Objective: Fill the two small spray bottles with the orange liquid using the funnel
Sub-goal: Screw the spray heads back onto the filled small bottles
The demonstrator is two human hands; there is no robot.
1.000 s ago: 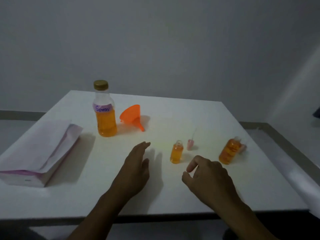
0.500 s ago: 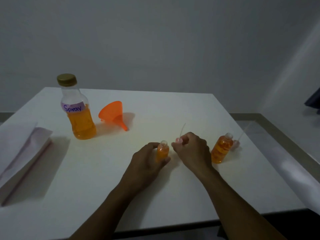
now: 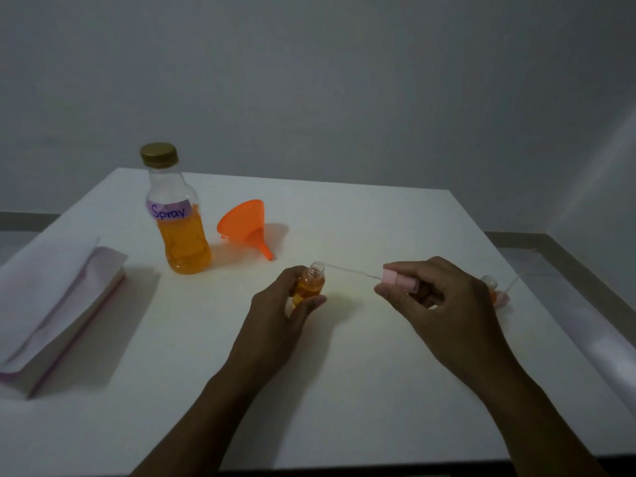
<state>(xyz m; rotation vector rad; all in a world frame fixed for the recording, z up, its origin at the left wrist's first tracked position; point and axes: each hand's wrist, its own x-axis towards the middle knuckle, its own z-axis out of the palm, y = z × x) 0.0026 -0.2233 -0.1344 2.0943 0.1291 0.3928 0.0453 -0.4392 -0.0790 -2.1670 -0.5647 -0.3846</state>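
My left hand [image 3: 282, 304] grips a small spray bottle [image 3: 309, 283] full of orange liquid, its neck uncapped, tilted slightly right. My right hand [image 3: 437, 301] pinches a pink spray head [image 3: 398, 279]; its thin clear dip tube [image 3: 351, 270] points left, with the tip at the bottle's mouth. A second small bottle [image 3: 490, 287] of orange liquid is mostly hidden behind my right hand, with another spray head and tube [image 3: 508, 293] lying beside it. The big bottle [image 3: 177, 215] labelled "Spray" has a gold cap and is about half full. An orange funnel [image 3: 246, 226] lies on its side to its right.
The white table [image 3: 344, 390] has its right edge close behind the second bottle. A folded white paper packet [image 3: 51, 304] lies at the left edge. A grey wall stands behind the table.
My left hand took hold of the small bottle and tilted it. My right hand picked up the pink spray head, turned its tube from upright to pointing left, and brought the tip to the bottle's mouth.
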